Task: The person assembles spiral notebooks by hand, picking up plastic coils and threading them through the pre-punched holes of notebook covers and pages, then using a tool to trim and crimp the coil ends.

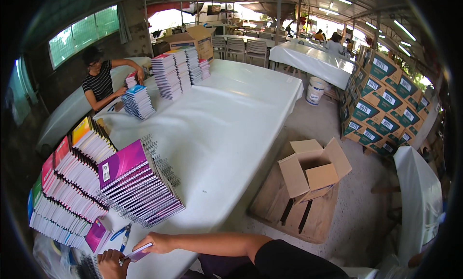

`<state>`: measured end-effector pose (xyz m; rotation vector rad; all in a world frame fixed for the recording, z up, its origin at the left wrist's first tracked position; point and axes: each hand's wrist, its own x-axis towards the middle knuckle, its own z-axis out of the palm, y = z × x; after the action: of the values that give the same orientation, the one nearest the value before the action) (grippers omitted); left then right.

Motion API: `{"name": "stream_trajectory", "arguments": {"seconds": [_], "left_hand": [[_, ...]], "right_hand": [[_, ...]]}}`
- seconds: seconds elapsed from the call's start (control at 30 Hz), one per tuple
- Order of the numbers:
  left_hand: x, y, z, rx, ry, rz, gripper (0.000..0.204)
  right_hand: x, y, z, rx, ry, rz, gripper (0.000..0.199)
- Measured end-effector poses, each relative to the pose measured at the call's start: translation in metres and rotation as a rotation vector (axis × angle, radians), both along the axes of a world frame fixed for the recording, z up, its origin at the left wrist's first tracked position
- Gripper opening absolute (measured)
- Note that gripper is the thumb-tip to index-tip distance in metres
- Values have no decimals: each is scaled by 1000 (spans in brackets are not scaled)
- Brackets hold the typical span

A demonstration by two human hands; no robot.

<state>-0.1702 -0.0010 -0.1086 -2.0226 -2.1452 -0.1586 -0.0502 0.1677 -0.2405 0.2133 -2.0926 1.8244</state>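
At the lower edge, my right hand (158,242) closes around a thin purple-covered notebook (138,253). My left hand (112,263) has its fingers curled at the notebook's near end, gripping it too. Just beyond them on the table lie blue-handled pliers (124,236), and beside those another purple notebook (98,234). A tall stack of purple spiral notebooks (140,182) stands ahead, with loose wire coils (164,163) behind it. More dark coils (88,265) sit left of my left hand.
Leaning stacks of notebooks (72,187) fill the table's left side. Across the white-covered table (231,115), a co-worker (103,79) handles small books near further stacks (176,71). An open carton (313,175) stands on a wooden board at right, before piled boxes (381,105) and a bucket (316,91).
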Motion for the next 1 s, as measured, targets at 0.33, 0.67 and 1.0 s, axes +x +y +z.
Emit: {"name": "stream_trajectory", "arguments": {"seconds": [0.33,0.67,1.0], "left_hand": [[10,-1,7,109,70,-31,11],[7,-7,-13,152,-8,58,10],[16,-11,-4,145,26,38,14]], "right_hand": [[1,0,1,0,-18,7,35],[5,-3,11,18,-24,-3,34],[1,-3,-5,31,68,-7,35]]}}
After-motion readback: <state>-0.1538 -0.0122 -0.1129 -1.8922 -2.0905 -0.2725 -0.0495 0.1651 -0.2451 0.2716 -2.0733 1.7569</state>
